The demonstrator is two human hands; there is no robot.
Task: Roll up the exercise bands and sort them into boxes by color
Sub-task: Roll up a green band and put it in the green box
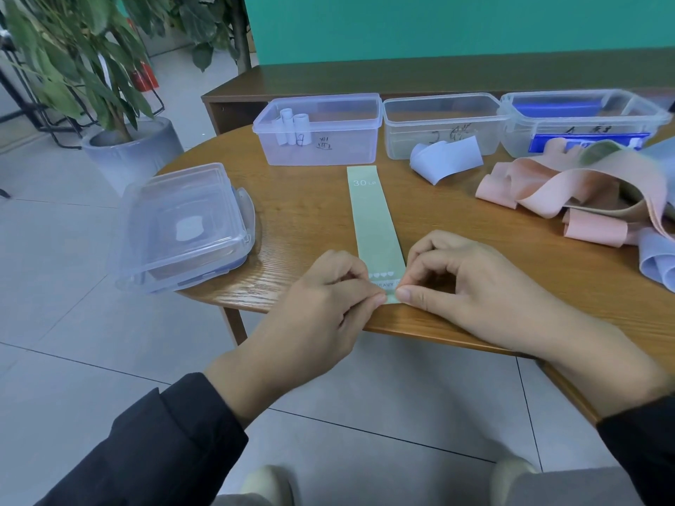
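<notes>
Both hands, left (321, 286) and right (456, 283), pinch green band (372, 217) end, 6 o'clock; unrolled. Two rolls (294, 129) boxed at 11; pile (569, 191) at 2 remains.

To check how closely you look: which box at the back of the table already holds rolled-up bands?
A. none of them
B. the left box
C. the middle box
B: pale rolled bands stand inside the left box, while the middle box shows none inside; a loose pale blue band only lies in front of it.

Office, tiled floor (91, 286), potted plant (84, 67)
</notes>
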